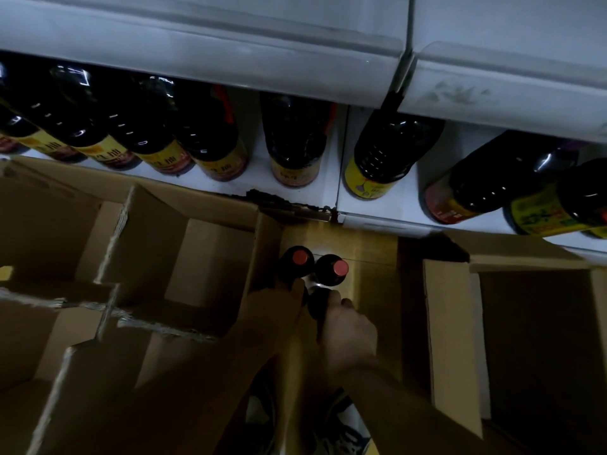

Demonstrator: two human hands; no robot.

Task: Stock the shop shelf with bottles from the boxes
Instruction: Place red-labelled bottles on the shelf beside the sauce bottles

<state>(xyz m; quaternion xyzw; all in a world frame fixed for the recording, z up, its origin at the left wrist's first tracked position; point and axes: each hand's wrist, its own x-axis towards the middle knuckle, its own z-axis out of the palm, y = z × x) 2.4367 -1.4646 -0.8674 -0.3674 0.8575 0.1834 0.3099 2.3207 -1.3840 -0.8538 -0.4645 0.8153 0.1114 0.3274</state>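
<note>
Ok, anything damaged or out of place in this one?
Yes. The lower shelf's front edge is chipped, with a ragged black strip where two shelf sections meet, just above the box holding the red-capped bottles. The upper shelf face shows grey scuff marks at right. No spill is visible.

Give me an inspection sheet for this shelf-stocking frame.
Surface: white shelf, low, with gaps between the bottles on it.
Job's things: shelf bottles, dark with yellow labels, in a row. Left red-capped bottle and right red-capped bottle stand upright in the middle box.
Clutter: divided box on the left, its cardboard dividers showing. Open box on the right, inside too dark to read.
Grippers: left hand has its thumb against the left red-capped bottle, grip unclear. Right hand has its fingers curled round a dark bottle.
Cables: nothing seen.
Surroundings: upper shelf overhead, shoe below, dim light.
</note>
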